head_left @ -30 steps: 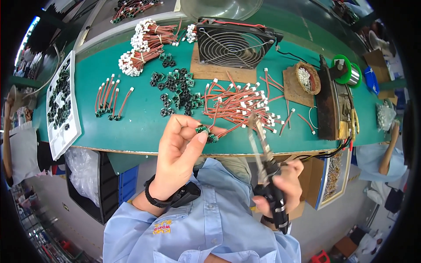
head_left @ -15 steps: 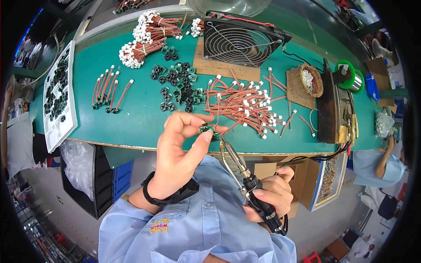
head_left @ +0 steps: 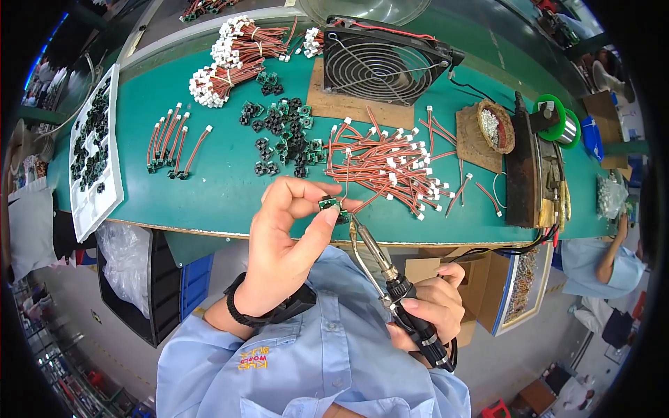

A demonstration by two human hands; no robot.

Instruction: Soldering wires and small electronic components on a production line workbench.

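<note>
Between thumb and fingers of my left hand [head_left: 282,240] is a small green circuit board [head_left: 327,203], held above the table's near edge. My right hand [head_left: 433,313] grips a black-handled soldering iron [head_left: 399,287] with a thin metal tube alongside. Its tip is at the board's right side; whether it touches is too small to tell. A red-and-black wire runs by the board, its end hidden by my fingers. Just beyond lies a pile of wires with white connectors [head_left: 390,167]. Loose circuit boards with black parts [head_left: 286,136] lie left of it.
Several boards with wires attached [head_left: 167,143] lie at left, beside a white tray [head_left: 85,217] of boards. Bundled wires [head_left: 233,59] and a black fan [head_left: 380,66] stand at the back. At right are a round dish [head_left: 507,132], a dark metal stand [head_left: 519,188] and a green spool [head_left: 550,122].
</note>
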